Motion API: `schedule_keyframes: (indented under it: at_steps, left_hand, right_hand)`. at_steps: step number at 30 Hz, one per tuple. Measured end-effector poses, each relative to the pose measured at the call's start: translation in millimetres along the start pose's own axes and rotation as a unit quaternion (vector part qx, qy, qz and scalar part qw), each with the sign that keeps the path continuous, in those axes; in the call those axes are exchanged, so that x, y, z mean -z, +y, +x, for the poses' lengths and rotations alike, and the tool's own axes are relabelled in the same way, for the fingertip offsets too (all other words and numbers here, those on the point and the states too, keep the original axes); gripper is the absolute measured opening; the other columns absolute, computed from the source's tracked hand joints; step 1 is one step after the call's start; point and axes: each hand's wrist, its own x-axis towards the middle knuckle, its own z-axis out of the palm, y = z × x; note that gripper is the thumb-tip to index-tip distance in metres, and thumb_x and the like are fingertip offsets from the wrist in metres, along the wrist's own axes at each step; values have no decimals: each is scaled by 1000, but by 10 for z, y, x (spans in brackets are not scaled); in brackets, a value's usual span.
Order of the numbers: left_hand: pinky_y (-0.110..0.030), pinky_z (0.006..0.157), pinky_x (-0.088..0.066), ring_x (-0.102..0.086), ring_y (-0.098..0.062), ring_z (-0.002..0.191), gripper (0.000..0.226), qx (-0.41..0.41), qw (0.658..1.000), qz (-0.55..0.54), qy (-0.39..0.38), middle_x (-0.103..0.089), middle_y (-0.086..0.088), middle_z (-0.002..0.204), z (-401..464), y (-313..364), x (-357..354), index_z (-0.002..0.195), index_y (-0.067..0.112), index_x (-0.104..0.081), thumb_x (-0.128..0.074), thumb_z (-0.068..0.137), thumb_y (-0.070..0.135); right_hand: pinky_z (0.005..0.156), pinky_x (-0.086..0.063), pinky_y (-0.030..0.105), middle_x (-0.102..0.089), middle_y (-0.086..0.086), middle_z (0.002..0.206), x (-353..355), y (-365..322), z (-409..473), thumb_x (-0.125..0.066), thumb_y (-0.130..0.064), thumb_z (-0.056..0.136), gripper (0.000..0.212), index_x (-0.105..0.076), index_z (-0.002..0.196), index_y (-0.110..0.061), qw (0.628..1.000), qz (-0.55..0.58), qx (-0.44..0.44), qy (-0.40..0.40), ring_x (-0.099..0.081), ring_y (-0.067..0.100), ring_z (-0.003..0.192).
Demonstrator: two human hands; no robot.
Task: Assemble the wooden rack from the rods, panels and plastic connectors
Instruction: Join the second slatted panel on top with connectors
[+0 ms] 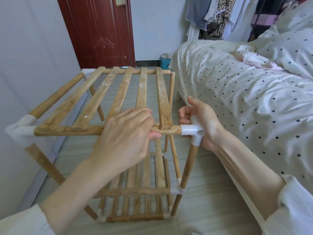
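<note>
Two forearms in pale sleeves enter from the bottom corners of the frame. The left hand (125,134) is curled round the round wooden front rail (67,131) of the top slatted wooden panel (118,95); its grip is closed on the rail, thumb beneath, fingers over the top. The right hand (201,121) grips the white plastic three-way corner connector (194,131) at the rail's right end, fingers wrapped behind it, thumb raised.

The unfinished wooden rack (135,190) stands on the pale floor (203,209). Its left side is near the white wall (25,65); its right side is just beside the bed with polka-dot cover (237,99), leaving a narrow floor strip between them.

The left hand hides the rail's middle. The lower shelves are partly covered by the left forearm. How the far right corner joins is hard to make out.
</note>
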Motion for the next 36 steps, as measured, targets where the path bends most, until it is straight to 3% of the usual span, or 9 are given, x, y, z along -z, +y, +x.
schedule_keyframes:
  at_steps: [8, 12, 16, 19, 22, 26, 29, 32, 36]
  left_hand:
    - [-12, 58, -24, -64, -14, 106, 39, 11, 1000, 10, -13, -69, 5, 90, 37, -56, 11, 78, 15, -64, -35, 91, 39]
    - [-31, 79, -50, -61, -21, 111, 41, 3, 999, 36, -29, -66, -2, 93, 29, -65, 4, 83, 11, -61, -32, 91, 38]
    - [-41, 101, -39, -51, -25, 124, 49, 19, 995, 54, -79, -64, -6, 114, -6, -246, 7, 99, 9, -66, -29, 92, 40]
    - [-46, 114, -13, -22, -27, 142, 58, 111, 987, 34, -111, -39, -8, 146, -98, -304, 49, 133, 14, -50, -20, 93, 43]
    - [-48, 116, 9, 14, -25, 144, 60, 214, 967, 37, -134, 8, -5, 158, -316, -403, 72, 150, 23, 1, -15, 95, 40]
    - [-38, 118, -7, 19, -17, 143, 66, 283, 949, -91, -107, 31, 2, 151, -743, -567, 193, 147, 23, 15, -32, 101, 23]
    - [-39, 116, -22, -2, -17, 145, 65, 290, 944, -134, -83, 25, 9, 152, -1197, -704, 251, 149, 22, 5, -37, 100, 17]
    - [-32, 117, -14, -10, -19, 145, 56, 328, 927, -162, -77, -5, -5, 158, -1831, -760, 201, 148, 14, -19, -43, 98, 14]
    - [-17, 108, -13, -28, -26, 139, 47, 456, 862, -191, -109, -29, -15, 149, -2857, -745, -1, 141, 4, -34, -44, 97, 13]
  right_hand:
    - [50, -32, 25, -42, 0, 43, -36, 64, 7, -38, -32, 96, 46, -44, 56, -11, 992, 103, 34, 69, -37, 11, 39]
    - [51, -32, 27, -45, 2, 48, -141, 259, -130, -36, -28, 98, 43, -47, 59, -11, 979, 140, 77, 124, -39, 15, 40]
    - [69, -44, 30, -51, 5, 53, -343, 509, -331, -15, -37, 103, 57, -50, 66, -10, 987, 25, 104, 118, -49, 14, 49]
    - [82, -44, 34, -58, 7, 77, -445, 717, -433, -17, -39, 102, 46, -51, 88, -11, 977, -114, 159, 80, -57, 20, 76]
    - [84, -47, 37, -62, 3, 96, -540, 910, -509, -36, -23, 100, 11, -45, 102, -17, 934, -285, 215, 8, -61, 21, 93]
    - [82, -52, 37, -70, 0, 90, -873, 989, -557, -53, -24, 95, 5, -53, 94, -18, 886, -370, 278, -21, -67, 16, 92]
    - [81, -51, 37, -70, 2, 89, -1253, 1026, -529, -59, -26, 91, 14, -55, 90, -13, 878, -375, 293, -47, -67, 17, 90]
    - [73, -51, 40, -68, 4, 84, -1666, 1057, -447, -61, -29, 90, 17, -54, 90, -13, 866, -376, 327, -50, -66, 24, 84]
    - [61, -50, 45, -63, 9, 73, -2129, 1304, -346, -50, -30, 95, 25, -54, 99, -6, 854, -375, 358, -43, -63, 33, 69]
